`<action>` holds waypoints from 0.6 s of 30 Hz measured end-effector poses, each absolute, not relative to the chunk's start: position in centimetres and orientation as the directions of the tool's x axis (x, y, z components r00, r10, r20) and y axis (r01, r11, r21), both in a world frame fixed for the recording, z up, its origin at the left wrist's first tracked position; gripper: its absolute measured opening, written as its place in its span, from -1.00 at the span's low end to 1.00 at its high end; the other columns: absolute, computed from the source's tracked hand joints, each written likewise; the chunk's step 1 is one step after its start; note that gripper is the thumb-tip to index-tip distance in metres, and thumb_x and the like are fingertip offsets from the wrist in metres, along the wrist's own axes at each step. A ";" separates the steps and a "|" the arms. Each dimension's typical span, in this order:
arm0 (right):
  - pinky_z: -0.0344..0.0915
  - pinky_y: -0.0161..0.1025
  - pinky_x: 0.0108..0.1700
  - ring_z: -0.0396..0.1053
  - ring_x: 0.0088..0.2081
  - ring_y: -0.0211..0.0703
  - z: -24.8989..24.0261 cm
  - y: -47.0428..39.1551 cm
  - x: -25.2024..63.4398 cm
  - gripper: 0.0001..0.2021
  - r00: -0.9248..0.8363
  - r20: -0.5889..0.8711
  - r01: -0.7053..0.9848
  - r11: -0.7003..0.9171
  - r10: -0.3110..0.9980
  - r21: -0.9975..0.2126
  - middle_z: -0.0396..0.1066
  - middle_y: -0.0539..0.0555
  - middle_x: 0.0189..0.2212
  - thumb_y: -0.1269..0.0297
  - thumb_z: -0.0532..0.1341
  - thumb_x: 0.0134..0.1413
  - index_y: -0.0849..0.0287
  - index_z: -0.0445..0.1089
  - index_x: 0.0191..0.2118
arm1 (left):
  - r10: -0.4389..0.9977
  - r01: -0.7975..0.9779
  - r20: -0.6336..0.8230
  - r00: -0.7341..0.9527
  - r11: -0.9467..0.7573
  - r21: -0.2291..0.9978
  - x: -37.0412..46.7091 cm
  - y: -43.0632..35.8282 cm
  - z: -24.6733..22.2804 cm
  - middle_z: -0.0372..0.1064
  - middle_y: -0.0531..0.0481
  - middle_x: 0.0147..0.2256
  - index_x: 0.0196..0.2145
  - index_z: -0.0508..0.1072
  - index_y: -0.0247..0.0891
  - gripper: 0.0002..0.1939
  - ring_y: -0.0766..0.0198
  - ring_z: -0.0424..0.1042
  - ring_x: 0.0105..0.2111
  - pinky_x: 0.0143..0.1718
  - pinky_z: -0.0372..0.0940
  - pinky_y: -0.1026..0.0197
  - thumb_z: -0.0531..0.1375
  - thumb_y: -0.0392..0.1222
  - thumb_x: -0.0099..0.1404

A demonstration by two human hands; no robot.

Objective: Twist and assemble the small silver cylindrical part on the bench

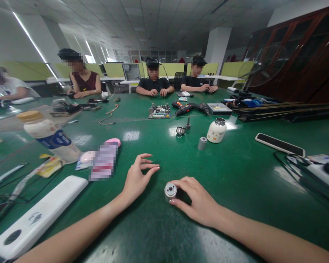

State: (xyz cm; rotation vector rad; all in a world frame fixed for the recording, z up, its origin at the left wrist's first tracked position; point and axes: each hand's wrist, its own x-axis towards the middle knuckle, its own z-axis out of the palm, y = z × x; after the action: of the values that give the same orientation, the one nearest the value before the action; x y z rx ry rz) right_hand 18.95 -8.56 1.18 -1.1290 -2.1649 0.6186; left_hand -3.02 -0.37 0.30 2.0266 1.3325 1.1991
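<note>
My right hand [199,199] grips a small silver metal cylinder [170,191] between thumb and fingers, its holed end face turned up toward me. To the left, my left hand [139,175] hovers over the green table with its fingers apart and nothing in them. A second silver cylinder [202,143] stands further back, beside a cream metal bottle [216,130] that has no lid. Left of these lie a steel cup-like part [180,131] and a small dark metal part [188,123].
At left are a white-and-blue bottle [53,137], a long white device [41,215] and packets. Power drills [185,109] and a circuit board [159,111] lie further back. A black-and-white bar [279,144] and cables are at right. Several people sit across the table.
</note>
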 end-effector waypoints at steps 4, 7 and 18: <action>0.24 -0.13 -0.04 0.35 -0.11 -0.10 1.2 -8.5 18.9 -0.70 -0.447 0.289 0.566 0.518 0.847 -0.641 0.45 0.07 -0.14 0.25 0.24 0.20 0.09 0.33 0.03 | 0.897 0.531 0.397 0.194 -0.436 0.727 -3.0 -0.2 0.2 0.58 -0.03 -0.30 -0.06 0.29 -0.17 -0.63 0.08 0.51 -0.11 -0.03 0.31 -0.02 0.28 -0.16 0.21; 0.26 -0.12 -0.04 0.36 -0.10 -0.09 1.2 -8.5 18.9 -0.71 -0.449 0.287 0.569 0.519 0.846 -0.638 0.46 0.09 -0.13 0.23 0.24 0.20 0.10 0.33 0.03 | 0.892 0.579 0.406 0.197 -0.440 0.686 -3.0 -0.4 0.2 0.58 -0.05 -0.26 -0.02 0.27 -0.18 -0.59 0.06 0.48 -0.05 0.01 0.26 -0.07 0.29 -0.19 0.21; 0.25 -0.10 -0.05 0.35 -0.11 -0.08 1.1 -8.5 19.0 -0.70 -0.450 0.286 0.556 0.516 0.846 -0.652 0.45 0.08 -0.14 0.26 0.25 0.19 0.09 0.32 0.04 | 0.869 0.683 0.466 0.169 -0.444 0.580 -3.2 -0.5 -0.3 0.58 -0.01 -0.25 -0.10 0.35 -0.16 -0.67 0.01 0.43 -0.03 -0.01 0.22 -0.08 0.32 -0.18 0.19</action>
State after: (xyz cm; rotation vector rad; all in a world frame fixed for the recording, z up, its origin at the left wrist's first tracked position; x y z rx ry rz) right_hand 19.01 -8.51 1.13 -1.1389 -2.1664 0.6383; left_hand -3.16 -0.46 -0.32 2.2075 1.5013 1.1392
